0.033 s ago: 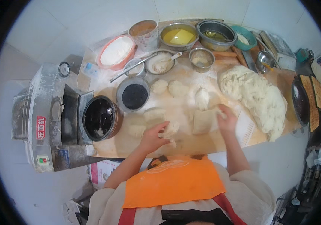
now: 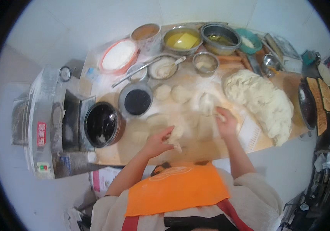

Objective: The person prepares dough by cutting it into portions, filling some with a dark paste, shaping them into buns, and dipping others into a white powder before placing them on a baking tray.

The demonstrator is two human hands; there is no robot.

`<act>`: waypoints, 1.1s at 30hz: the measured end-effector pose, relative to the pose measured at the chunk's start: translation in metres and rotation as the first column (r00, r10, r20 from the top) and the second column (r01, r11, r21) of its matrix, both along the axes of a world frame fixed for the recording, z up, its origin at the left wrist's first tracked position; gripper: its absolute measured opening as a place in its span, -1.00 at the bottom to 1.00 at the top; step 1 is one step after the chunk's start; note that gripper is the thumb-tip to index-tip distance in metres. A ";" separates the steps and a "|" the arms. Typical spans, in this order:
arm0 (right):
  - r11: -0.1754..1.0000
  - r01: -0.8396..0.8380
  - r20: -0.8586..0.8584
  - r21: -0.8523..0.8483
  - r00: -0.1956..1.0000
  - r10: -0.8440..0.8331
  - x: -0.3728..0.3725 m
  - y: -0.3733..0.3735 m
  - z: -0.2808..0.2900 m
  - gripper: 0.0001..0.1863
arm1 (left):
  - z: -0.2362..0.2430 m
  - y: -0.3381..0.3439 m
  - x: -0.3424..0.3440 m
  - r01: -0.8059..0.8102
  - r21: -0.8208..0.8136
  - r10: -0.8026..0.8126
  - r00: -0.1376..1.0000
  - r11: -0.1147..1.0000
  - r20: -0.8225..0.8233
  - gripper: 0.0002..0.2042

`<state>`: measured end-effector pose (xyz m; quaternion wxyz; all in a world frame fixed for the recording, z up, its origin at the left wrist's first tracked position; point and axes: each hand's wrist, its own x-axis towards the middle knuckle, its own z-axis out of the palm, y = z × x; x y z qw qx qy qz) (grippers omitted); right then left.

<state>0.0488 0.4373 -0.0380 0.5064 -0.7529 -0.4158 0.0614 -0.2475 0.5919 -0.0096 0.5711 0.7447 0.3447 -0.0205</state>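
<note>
Your left hand (image 2: 160, 142) is holding a dough piece (image 2: 177, 133) in half-curled fingers, near the middle; your right hand (image 2: 227, 122) is reaching beside a farther dough lump (image 2: 206, 103); whether it's gripping anything, I cannot tell.

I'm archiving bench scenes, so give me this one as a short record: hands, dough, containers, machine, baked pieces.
left hand: holding a soft piece of dough
right hand: a small pale bit at its fingertips; grip unclear
large dough mass: spread on the table's right side
round dough pieces: right of the grey bowl
grey bowl: black contents
pink basin: white powder, back left
machine: metal, floury, left of the table
baked pieces: browned, flat, far right
</note>
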 end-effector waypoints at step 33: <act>0.735 -0.238 0.218 -0.635 0.857 0.466 0.139 0.369 0.033 -0.40 | 0.039 0.046 0.021 -0.292 0.189 0.250 0.943 0.937 0.218 -0.40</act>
